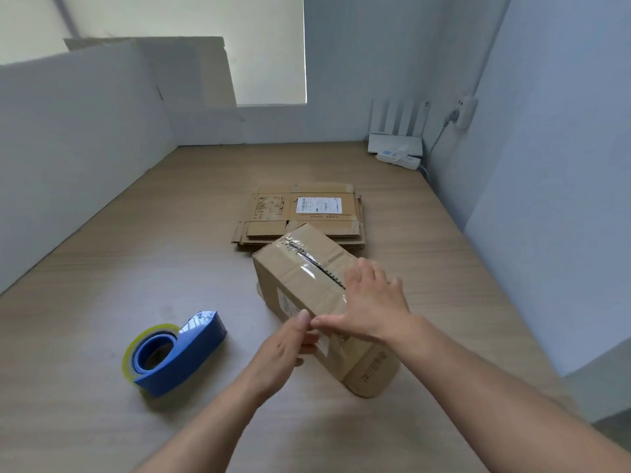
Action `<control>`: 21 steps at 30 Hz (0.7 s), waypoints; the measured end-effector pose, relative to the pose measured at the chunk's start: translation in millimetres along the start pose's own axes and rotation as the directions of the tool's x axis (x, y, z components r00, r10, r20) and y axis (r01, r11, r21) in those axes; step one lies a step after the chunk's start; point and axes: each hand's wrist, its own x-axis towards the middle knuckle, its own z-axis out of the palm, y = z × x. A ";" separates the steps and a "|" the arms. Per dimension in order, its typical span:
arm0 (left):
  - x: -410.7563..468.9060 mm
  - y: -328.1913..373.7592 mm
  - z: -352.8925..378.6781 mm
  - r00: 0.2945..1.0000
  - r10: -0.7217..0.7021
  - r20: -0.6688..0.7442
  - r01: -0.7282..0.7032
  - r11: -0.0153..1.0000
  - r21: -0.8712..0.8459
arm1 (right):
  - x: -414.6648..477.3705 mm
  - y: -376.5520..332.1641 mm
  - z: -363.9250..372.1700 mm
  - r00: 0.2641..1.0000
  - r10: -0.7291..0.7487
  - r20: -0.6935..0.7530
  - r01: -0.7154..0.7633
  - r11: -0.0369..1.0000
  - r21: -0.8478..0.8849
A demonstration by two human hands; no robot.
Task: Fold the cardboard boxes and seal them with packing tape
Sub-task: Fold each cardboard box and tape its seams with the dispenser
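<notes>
White router (394, 144) and power strip (399, 159) together on the wooden table (102, 285)

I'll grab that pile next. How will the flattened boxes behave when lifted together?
The flattened boxes lie loosely stacked, edges uneven, so sheets would probably slide apart. Creased cardboard likely flexes at its folds. Thin, so probably light.

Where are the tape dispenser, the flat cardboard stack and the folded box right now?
tape dispenser (194, 353), head view, blue body.
flat cardboard stack (307, 218), head view, top sheet below label.
folded box (290, 271), head view, top face left of seam.
</notes>
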 end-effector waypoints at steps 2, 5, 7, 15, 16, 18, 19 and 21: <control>8.3 6.7 -2.5 0.961 0.050 -0.271 -0.028 0.996 0.085 | -0.2 9.5 -3.3 0.993 -0.080 0.085 0.079 0.997 0.016; 19.8 15.4 -23.2 0.750 0.181 -0.637 0.004 0.961 0.278 | 3.3 30.1 -15.1 0.948 -0.241 0.207 0.244 0.970 0.011; 26.4 17.7 -34.8 0.700 0.201 -0.685 0.068 0.937 0.344 | 7.9 44.8 -24.0 0.915 -0.294 0.278 0.313 0.949 -0.026; 41.3 24.0 -25.3 0.960 0.124 -0.251 0.039 0.830 0.557 | 30.3 90.5 -36.9 0.931 -0.317 0.180 0.353 0.906 -0.233; 42.5 27.3 -22.3 0.976 0.103 -0.191 0.030 0.805 0.592 | 31.6 93.6 -34.1 0.946 -0.302 0.115 0.323 0.908 -0.268; 44.0 34.0 -19.4 0.992 0.050 -0.118 0.034 0.780 0.625 | 33.7 96.8 -25.2 0.979 -0.204 -0.014 0.195 0.952 -0.235; 43.5 36.4 -18.5 0.996 0.018 -0.090 0.041 0.792 0.609 | 34.6 96.6 -20.2 0.990 -0.134 -0.052 0.124 0.978 -0.168; 38.4 36.3 -13.1 0.999 -0.033 -0.037 0.048 0.806 0.590 | 36.4 91.5 -11.6 0.997 -0.049 -0.062 0.049 0.999 0.002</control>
